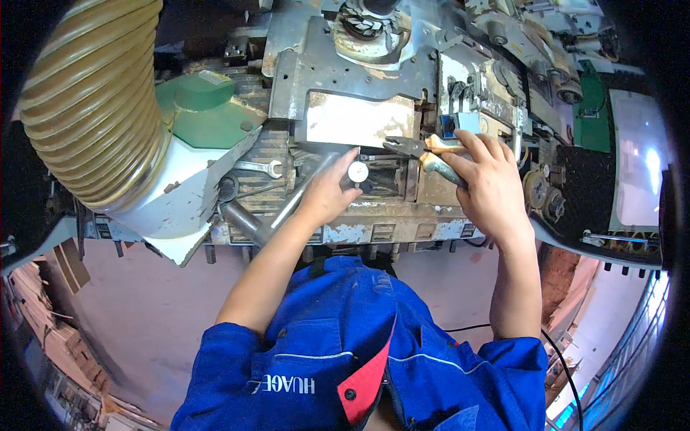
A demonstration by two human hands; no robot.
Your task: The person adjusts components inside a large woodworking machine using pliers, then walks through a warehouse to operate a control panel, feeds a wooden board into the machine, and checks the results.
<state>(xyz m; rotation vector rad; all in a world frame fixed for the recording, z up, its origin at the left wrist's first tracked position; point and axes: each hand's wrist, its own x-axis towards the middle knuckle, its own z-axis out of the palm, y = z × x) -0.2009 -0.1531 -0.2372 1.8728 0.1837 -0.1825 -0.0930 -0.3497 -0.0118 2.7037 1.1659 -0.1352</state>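
Observation:
My left hand [327, 192] holds a small round dial gauge [358, 172] with a white face against the opening in the middle of a worn metal machine [359, 233]. My right hand [487, 176] is closed around the handles of a pair of pliers [413, 149], whose dark jaws point left toward the gauge, just under a bare steel plate [359, 118]. Both forearms reach up from blue work overalls at the bottom of the view.
A wide ribbed tan extraction hose [93, 100] joins a white and green hood [194, 151] on the left. A spanner [260, 168] lies on the machine beside a steel rod [291, 201]. A cutter head [366, 25] sits at the top. A black cable [560, 352] trails over the floor.

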